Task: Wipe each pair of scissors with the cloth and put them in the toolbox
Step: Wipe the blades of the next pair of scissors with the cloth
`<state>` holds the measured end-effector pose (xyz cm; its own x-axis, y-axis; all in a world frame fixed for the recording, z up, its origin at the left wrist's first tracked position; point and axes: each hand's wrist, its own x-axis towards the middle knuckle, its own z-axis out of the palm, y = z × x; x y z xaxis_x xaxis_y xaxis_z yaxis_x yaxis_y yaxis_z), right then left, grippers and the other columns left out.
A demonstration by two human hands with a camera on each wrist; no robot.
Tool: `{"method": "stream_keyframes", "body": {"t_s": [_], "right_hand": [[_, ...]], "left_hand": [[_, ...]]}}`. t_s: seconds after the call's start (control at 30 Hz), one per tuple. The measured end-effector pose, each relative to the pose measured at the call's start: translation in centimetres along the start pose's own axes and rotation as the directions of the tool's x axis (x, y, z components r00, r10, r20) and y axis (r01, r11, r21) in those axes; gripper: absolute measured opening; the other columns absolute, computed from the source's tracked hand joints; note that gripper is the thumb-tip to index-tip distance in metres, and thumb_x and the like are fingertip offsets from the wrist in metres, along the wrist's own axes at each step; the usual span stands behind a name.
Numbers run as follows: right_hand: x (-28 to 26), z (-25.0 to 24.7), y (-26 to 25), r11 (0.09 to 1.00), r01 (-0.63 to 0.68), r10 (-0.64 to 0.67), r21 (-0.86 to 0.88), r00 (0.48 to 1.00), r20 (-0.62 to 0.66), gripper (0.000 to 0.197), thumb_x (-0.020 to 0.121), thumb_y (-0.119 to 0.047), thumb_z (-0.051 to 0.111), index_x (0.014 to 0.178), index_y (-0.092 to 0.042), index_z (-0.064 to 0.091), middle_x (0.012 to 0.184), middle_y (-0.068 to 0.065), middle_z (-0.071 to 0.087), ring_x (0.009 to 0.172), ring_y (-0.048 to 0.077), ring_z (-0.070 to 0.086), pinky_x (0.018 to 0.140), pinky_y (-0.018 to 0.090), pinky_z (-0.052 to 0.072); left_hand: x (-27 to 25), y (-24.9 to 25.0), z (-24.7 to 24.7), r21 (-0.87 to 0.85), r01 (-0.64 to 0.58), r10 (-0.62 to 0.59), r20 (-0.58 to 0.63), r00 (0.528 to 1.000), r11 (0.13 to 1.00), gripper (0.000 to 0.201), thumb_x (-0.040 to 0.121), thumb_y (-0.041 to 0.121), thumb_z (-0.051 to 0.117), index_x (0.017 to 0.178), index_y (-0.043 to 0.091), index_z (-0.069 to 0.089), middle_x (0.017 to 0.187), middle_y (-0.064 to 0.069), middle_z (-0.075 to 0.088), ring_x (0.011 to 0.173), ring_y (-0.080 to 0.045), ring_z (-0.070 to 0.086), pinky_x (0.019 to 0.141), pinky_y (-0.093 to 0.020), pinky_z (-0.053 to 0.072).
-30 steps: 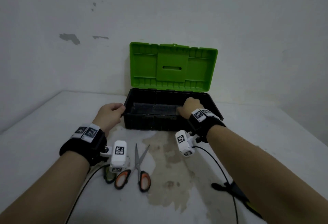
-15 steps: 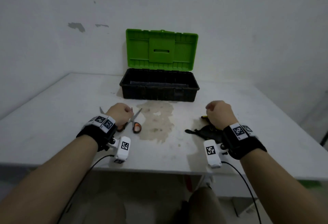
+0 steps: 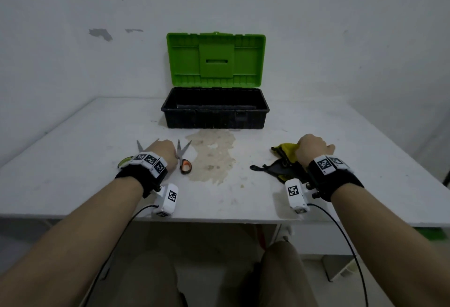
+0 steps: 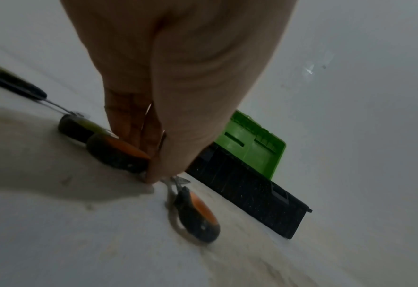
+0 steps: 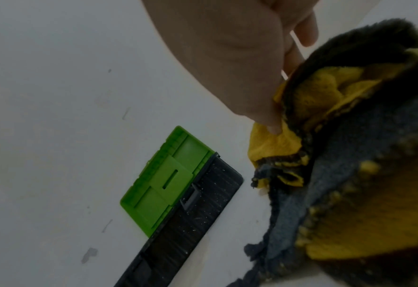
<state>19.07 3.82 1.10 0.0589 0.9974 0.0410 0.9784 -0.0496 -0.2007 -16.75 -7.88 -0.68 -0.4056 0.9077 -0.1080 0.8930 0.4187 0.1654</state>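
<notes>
Your left hand (image 3: 163, 151) now sits down on the orange-handled scissors (image 3: 184, 158), fingers curled at the inner handle loop (image 4: 119, 153) near the pivot, though the scissors lie flat on the table (image 3: 73, 160), not lifted. Half a second ago this hand was just arriving there, and a second ago both hands were up at the toolbox (image 3: 215, 112). Just to that hand's left lies a second pair with green handles (image 4: 80, 128), untouched. Your right hand (image 3: 313, 148) has closed on the yellow-and-grey cloth (image 5: 338, 155), thumb pressed into a yellow fold, the cloth bunched on the table under it. The toolbox stands open well ahead of both hands, between them, and looks to hold no scissors. So the reaching is over: you have tool and cloth ready, and wiping of the first pair can start.
</notes>
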Motion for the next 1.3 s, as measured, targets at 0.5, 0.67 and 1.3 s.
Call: {"method": "stream_keyframes", "body": {"t_s": [0.5, 0.67, 1.3], "right_hand": [[-6.0, -3.2, -3.7, 0.66, 0.517, -0.532, 0.545, 0.834, -0.147, 0.006, 0.095, -0.033, 0.052, 0.098, -0.03, 0.057, 0.089, -0.008, 0.063, 0.084, 0.01, 0.057, 0.072, 0.027, 0.043], [-7.2, -3.0, -3.7, 0.602, 0.621, -0.678, 0.502, 0.729, -0.09, 0.006, 0.095, -0.029, 0.059, 0.097, -0.03, 0.065, 0.092, -0.015, 0.063, 0.086, 0.0, 0.056, 0.073, 0.01, 0.039], [-8.6, 1.4, -5.6, 0.618, 0.695, -0.58, 0.367, 0.719, -0.384, 0.031, 0.084, -0.048, 0.068, 0.104, -0.024, 0.073, 0.109, -0.006, 0.055, 0.097, 0.011, 0.055, 0.084, 0.025, 0.048]], "left_hand": [[-5.5, 4.2, 0.9, -0.887, -0.04, 0.151, 0.034, 0.988, 0.461, 0.015, 0.096, 0.019, 0.061, 0.084, 0.012, 0.067, 0.061, 0.0, 0.056, 0.049, -0.012, 0.046, 0.043, -0.022, 0.035], [-6.0, 6.2, 2.0, -0.909, -0.097, 0.161, -0.034, 0.986, 0.405, 0.014, 0.093, 0.023, 0.066, 0.084, 0.013, 0.067, 0.052, 0.008, 0.053, 0.048, -0.011, 0.045, 0.046, -0.022, 0.034], [-6.9, 10.3, 4.4, -0.876, -0.243, 0.199, -0.173, 0.964, 0.416, 0.016, 0.092, 0.03, 0.065, 0.078, 0.023, 0.067, 0.06, 0.01, 0.059, 0.052, -0.007, 0.05, 0.052, -0.024, 0.037]]}}
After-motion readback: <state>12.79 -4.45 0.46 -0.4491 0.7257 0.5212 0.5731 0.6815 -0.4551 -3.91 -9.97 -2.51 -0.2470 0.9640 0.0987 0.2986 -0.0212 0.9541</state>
